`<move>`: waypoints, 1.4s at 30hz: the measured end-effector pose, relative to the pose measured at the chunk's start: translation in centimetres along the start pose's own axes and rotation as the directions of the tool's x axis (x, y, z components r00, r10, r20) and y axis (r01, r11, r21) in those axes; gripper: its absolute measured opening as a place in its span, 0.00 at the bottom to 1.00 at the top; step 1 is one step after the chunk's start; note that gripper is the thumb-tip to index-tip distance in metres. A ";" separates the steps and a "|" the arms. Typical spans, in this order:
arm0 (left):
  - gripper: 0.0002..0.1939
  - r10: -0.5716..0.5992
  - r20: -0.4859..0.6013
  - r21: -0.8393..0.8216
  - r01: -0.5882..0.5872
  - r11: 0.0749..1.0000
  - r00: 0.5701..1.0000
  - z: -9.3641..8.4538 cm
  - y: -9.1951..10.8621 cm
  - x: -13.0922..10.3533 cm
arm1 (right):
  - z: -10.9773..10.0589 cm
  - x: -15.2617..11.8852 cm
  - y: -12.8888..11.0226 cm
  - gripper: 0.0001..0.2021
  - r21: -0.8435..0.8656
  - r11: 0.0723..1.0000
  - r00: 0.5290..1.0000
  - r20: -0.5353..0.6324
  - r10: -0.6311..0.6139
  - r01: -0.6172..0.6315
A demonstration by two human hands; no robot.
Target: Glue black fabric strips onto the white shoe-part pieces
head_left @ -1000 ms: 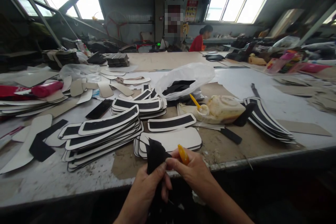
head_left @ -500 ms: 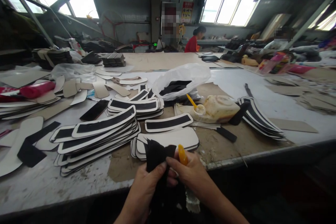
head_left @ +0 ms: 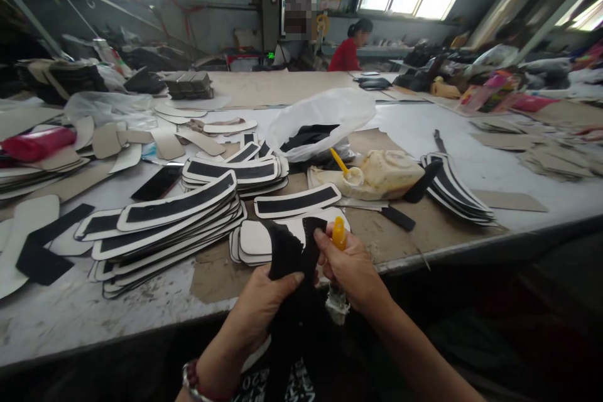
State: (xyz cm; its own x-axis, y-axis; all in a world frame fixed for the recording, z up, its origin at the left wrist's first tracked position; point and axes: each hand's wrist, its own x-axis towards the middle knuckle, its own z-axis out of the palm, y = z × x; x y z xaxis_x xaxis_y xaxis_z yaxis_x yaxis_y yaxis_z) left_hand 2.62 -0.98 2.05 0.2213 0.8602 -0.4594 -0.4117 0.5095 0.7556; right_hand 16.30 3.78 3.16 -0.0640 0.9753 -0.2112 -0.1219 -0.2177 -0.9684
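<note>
Upper edges of the thin, matte-black flexible sheet material (head_left: pixel 286 251) have spread into a V since half a second ago, as the right hand (head_left: pixel 351 270) has drawn away from the left hand (head_left: pixel 261 301); their thumbs, then nearly touching, are now well apart. The black material is held up at the near side of the pale, stained bench (head_left: pixel 136 323), partly in front of a stack of rounded white panels with dark edges (head_left: pixel 255 245). Whether it is one folded piece or two cannot be told.

The left fingers press it from the side, thumb laid across its face. The right thumb and fingers pinch its other upper edge, while the same hand carries a yellow-handled tool (head_left: pixel 338 235), its crusted whitish end hanging below the palm.

The material looks light, soft and limp, likely to bend rather than resist. A flat pinch close to the edge should suit it, with the second hand steadying its middle; the ragged upper edge looks the weakest place to pull, and the crusted tool end could smear it.
</note>
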 end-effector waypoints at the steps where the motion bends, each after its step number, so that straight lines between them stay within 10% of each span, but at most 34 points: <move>1: 0.16 0.005 0.005 0.006 -0.005 1.000 1.000 -0.1 -0.1 0.1 | -0.1 0.1 -0.1 0.20 0.004 1.000 1.000 -0.027 -0.011 0.011; 14: 0.26 0.071 -0.382 -0.004 -0.078 0.997 0.921 -3.7 -2.0 -0.1 | -4.2 1.4 -3.4 0.17 -0.308 0.930 0.967 -0.088 -0.239 0.201; 21: 0.27 0.189 -0.661 0.198 -0.075 0.977 0.726 -5.7 0.0 0.2 | -5.3 1.7 -6.8 0.17 -0.633 0.720 0.953 0.267 -0.141 0.284; 24: 0.27 0.244 -0.699 0.254 -0.085 0.963 0.672 -6.0 1.6 0.6 | -3.2 3.2 -8.0 0.15 -0.770 0.462 0.878 0.477 -0.043 0.441; 29: 0.26 0.278 -0.636 0.380 -0.022 0.925 0.720 -7.0 3.1 1.9 | 3.4 6.4 -9.1 0.09 -0.736 0.110 0.703 0.673 0.232 0.668; 35: 0.20 0.306 -0.586 0.454 -0.009 0.891 0.750 -8.0 3.3 2.7 | 9.2 9.7 -7.0 0.12 -0.696 -0.006 0.624 0.640 0.447 0.718; 42: 0.13 0.261 -0.571 0.439 0.022 0.898 0.778 -8.0 3.0 2.9 | 9.8 11.9 -3.3 0.13 -0.726 0.004 0.631 0.601 0.490 0.688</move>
State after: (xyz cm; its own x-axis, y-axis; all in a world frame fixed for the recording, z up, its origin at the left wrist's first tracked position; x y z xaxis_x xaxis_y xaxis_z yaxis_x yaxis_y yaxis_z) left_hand -5.05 2.86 -0.73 -0.4404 0.7897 -0.4272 0.0235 0.4858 0.8738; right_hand 6.27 15.78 5.17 -0.6952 0.4872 -0.5285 0.6744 0.6965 -0.2452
